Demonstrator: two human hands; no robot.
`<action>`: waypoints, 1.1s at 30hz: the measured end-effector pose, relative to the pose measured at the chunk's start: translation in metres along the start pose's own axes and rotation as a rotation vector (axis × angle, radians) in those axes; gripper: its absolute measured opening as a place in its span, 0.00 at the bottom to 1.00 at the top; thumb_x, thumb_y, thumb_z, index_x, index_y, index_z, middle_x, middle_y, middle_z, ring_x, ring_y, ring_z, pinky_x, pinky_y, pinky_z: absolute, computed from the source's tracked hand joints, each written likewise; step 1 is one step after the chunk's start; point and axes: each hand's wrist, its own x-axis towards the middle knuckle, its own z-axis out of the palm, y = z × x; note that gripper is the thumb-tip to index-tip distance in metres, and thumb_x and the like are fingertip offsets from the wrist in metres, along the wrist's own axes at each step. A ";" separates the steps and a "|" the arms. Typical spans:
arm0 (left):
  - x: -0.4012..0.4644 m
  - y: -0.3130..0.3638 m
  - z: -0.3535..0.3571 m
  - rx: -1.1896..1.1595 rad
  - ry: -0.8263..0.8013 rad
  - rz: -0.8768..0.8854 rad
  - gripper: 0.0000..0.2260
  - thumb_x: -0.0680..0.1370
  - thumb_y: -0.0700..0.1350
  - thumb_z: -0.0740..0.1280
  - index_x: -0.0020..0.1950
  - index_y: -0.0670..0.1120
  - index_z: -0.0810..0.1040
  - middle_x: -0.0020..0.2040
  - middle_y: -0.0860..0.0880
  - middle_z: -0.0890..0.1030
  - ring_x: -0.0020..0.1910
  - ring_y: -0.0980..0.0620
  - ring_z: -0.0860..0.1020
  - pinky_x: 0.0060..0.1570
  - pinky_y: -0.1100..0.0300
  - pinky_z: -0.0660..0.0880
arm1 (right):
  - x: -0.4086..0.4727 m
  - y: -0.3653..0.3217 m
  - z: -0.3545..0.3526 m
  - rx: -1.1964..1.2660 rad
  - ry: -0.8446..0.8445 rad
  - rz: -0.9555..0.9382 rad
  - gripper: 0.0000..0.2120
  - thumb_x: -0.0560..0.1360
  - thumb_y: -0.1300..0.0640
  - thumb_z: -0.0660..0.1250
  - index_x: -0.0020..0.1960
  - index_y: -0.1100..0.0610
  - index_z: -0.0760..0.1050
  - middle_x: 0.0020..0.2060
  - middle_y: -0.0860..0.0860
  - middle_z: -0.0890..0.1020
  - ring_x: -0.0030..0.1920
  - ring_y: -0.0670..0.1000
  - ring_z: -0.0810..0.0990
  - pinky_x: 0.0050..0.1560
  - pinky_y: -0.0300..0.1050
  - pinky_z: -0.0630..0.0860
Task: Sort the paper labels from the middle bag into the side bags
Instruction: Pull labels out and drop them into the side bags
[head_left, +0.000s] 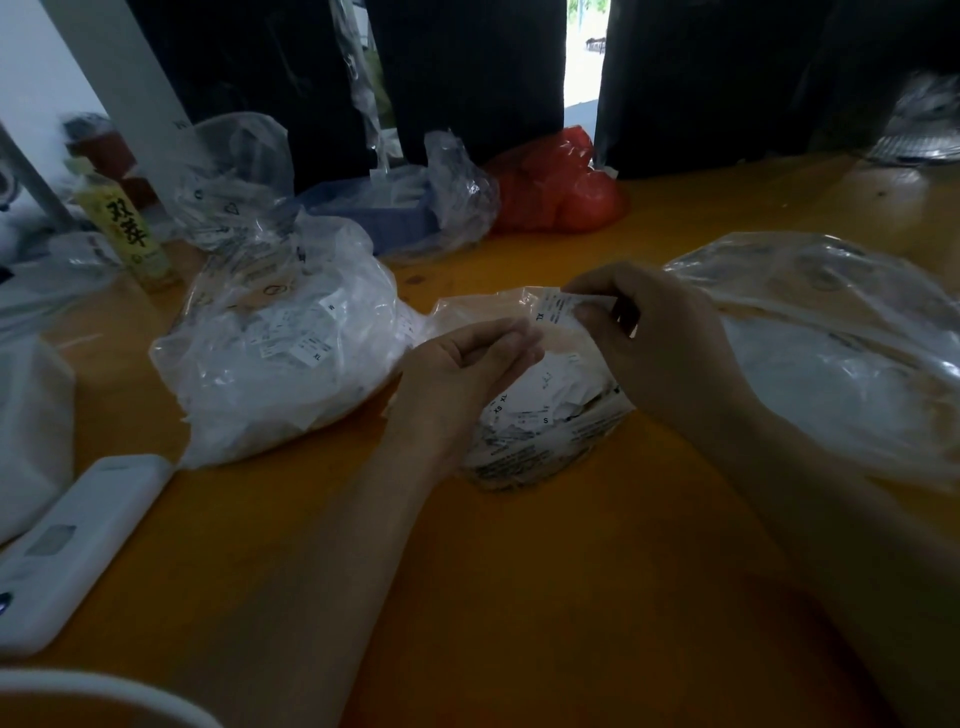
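Midway over an orange-brown desk (519, 571), two bare hands at three clear plastic bags set in a row. Right hand (660, 343) pinching one white paper label (558, 306) between thumb and fingertips, held above the middle bag (545, 415); label marked "XL", long axis roughly left to right, tilted slightly down toward the left hand, print facing the camera. Left hand (467, 364) loosely curled, fingers drawn narrow at the label's left end; whether touching the label, cannot tell. Middle bag open at the top, lying under both hands, part filled with small white labels, "XS", "XL" and "S" legible on a few. Left bag (280, 358) just beside it, bulging with white labels, one "XL" showing through the plastic. Right bag (841, 353) near the right wrist, large and crumpled, contents pale and blurred.

Behind, well apart from the three: two further clear bags (234, 176), one over a blue tray (395, 218), and one red plastic bag (561, 187). At far left, one yellow-green bottle (124, 228) standing upright, with Chinese characters on it. Near left edge, one white oblong device (78, 551) lying flat on the desk, long axis running diagonally away from the camera.
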 end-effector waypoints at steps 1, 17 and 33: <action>0.000 0.000 0.000 0.016 -0.005 0.008 0.17 0.72 0.44 0.75 0.60 0.40 0.83 0.55 0.41 0.88 0.58 0.45 0.86 0.58 0.60 0.82 | 0.000 0.000 0.000 -0.021 -0.003 -0.019 0.08 0.80 0.58 0.68 0.58 0.51 0.80 0.44 0.39 0.76 0.44 0.30 0.73 0.45 0.22 0.66; -0.002 -0.002 -0.001 0.344 0.040 0.090 0.09 0.81 0.43 0.72 0.60 0.44 0.85 0.51 0.46 0.89 0.54 0.51 0.87 0.52 0.59 0.84 | 0.001 0.004 0.000 -0.100 -0.168 -0.064 0.12 0.82 0.61 0.64 0.61 0.51 0.81 0.50 0.49 0.81 0.43 0.47 0.77 0.44 0.39 0.75; -0.002 -0.004 -0.005 0.561 0.072 0.166 0.06 0.79 0.46 0.75 0.56 0.50 0.85 0.47 0.51 0.88 0.46 0.53 0.87 0.34 0.61 0.82 | 0.000 0.005 -0.001 0.012 -0.168 0.089 0.09 0.81 0.53 0.66 0.60 0.45 0.78 0.37 0.42 0.76 0.38 0.39 0.75 0.33 0.35 0.68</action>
